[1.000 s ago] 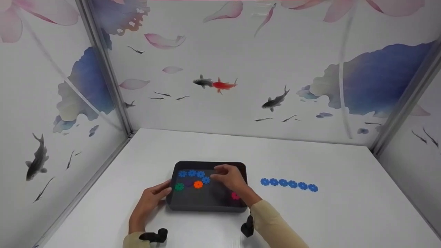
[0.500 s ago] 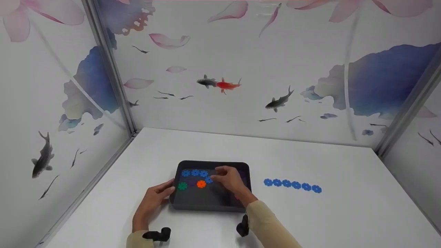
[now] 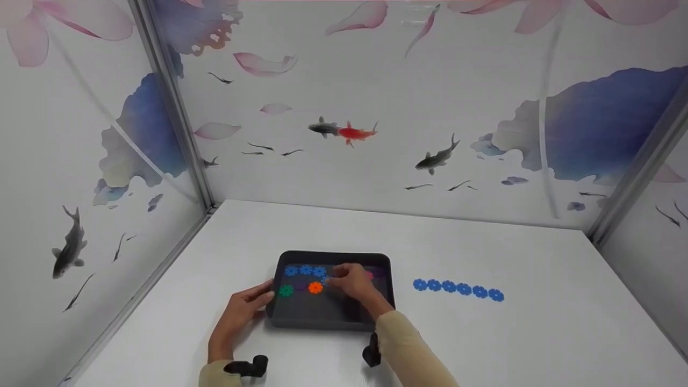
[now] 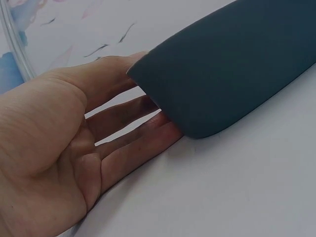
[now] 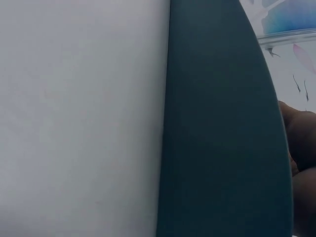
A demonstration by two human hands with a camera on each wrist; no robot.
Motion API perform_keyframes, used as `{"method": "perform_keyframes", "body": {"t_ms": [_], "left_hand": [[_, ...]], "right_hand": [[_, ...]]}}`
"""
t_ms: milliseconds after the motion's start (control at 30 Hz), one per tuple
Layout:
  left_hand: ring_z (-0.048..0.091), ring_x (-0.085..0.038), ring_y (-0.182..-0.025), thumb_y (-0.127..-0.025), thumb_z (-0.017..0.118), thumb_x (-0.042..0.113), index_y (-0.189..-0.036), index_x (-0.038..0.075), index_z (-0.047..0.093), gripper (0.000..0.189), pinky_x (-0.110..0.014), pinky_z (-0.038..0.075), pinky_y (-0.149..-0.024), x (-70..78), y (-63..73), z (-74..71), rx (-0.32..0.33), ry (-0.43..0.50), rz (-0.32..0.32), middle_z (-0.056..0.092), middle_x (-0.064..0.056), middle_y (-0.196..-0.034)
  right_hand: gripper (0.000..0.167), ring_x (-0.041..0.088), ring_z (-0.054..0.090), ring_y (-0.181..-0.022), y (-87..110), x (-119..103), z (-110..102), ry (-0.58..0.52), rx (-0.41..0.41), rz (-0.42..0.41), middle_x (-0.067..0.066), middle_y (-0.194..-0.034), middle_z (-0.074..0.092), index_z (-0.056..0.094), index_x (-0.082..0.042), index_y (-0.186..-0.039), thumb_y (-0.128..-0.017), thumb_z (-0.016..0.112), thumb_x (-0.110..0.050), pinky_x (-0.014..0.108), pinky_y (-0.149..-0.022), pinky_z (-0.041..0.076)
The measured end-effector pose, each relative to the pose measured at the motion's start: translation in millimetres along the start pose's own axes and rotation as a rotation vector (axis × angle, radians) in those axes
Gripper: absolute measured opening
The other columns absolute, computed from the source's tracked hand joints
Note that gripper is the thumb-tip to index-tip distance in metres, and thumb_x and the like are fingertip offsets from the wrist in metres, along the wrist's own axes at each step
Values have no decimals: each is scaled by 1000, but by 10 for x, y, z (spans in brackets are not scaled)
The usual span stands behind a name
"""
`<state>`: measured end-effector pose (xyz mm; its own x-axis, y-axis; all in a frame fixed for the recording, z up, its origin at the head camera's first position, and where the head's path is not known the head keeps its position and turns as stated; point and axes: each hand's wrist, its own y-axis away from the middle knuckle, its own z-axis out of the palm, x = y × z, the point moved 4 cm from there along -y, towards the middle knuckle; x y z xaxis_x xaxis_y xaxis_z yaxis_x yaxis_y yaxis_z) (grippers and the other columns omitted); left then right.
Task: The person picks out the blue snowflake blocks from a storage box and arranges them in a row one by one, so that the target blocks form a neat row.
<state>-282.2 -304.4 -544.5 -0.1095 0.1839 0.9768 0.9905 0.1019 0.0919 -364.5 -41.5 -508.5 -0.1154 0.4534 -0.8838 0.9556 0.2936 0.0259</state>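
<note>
My left hand (image 3: pixel 244 307) holds the dark tray (image 3: pixel 328 323) by its left side. In the left wrist view its thumb lies at the rim of the tray wall (image 4: pixel 227 74), while the other fingers reach behind the lower corner. Inside the tray my right hand (image 3: pixel 352 282) is bent down, thumb and forefinger at a blue flower-shaped disc (image 3: pixel 324 280) that they partly cover; whether they pinch it cannot be made out. Left of them lie several blue discs (image 3: pixel 305 270), a green one (image 3: pixel 286 291), a dark purple one (image 3: pixel 301 285) and an orange one (image 3: pixel 315 287).
Right of the tray, several blue flower-shaped discs (image 3: pixel 465 289) form a row on the white table (image 3: pixel 457 344). A pink disc (image 3: pixel 370 275) and a purple one (image 3: pixel 379 272) show behind the right hand. Printed walls (image 3: pixel 376 172) enclose the table at the back and sides.
My right hand has shifted slightly left and lower over the blue disc, uncovering a pink disc behind it. A lower pink disc is now hidden by the forearm. The left hand stays at the tray.
</note>
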Motion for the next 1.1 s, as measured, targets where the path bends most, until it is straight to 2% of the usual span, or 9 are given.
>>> {"method": "perform_keyframes", "body": {"t_ms": [200, 333, 500, 700, 967, 1100], "left_hand": [[51, -32, -139, -94, 70, 36, -142, 17, 58, 54, -46, 53, -104, 22, 12, 0, -2, 3, 6, 52, -9, -151], [51, -34, -139, -95, 69, 33, -142, 14, 58, 52, -46, 53, -104, 43, 29, 9, -3, 0, 21, 52, -12, -151], [50, -34, -140, -96, 68, 32, -142, 13, 57, 52, -45, 53, -104, 26, 29, 5, -1, -13, 6, 51, -12, -151], [48, -34, -142, -95, 69, 32, -142, 14, 58, 51, -46, 52, -106, 26, 19, 1, 10, -23, 10, 52, -11, -151], [49, -33, -141, -95, 69, 32, -141, 14, 59, 50, -46, 53, -104, 12, 19, 0, 19, -20, 10, 53, -11, -150], [49, -33, -141, -95, 69, 32, -142, 14, 58, 51, -45, 53, -105, 9, 8, 0, 16, -12, 4, 52, -11, -151]], "right_hand": [[42, 23, 65, -94, -38, 20, 22, 2, 18, -2, 23, -116, 70, 67, 8, -119, -85, 79, -13, 40, -88, 59], [43, 23, 64, -93, -54, 23, 32, 57, 40, 8, 21, -115, 71, 69, 6, -118, -83, 82, -15, 40, -87, 59], [38, 25, 64, -93, -79, -2, 72, 133, 63, 8, 19, -111, 72, 71, 5, -113, -82, 83, -14, 43, -90, 59], [34, 26, 65, -92, -107, -40, 101, 161, 95, -10, 19, -107, 73, 74, 6, -107, -79, 85, -10, 44, -90, 59], [30, 26, 68, -93, -101, -57, 120, 191, 103, -19, 17, -105, 75, 76, 5, -104, -79, 85, -9, 44, -89, 60], [25, 24, 66, -89, -104, -66, 141, 202, 95, 3, 16, -103, 74, 76, 3, -101, -81, 83, -9, 43, -87, 60]]}}
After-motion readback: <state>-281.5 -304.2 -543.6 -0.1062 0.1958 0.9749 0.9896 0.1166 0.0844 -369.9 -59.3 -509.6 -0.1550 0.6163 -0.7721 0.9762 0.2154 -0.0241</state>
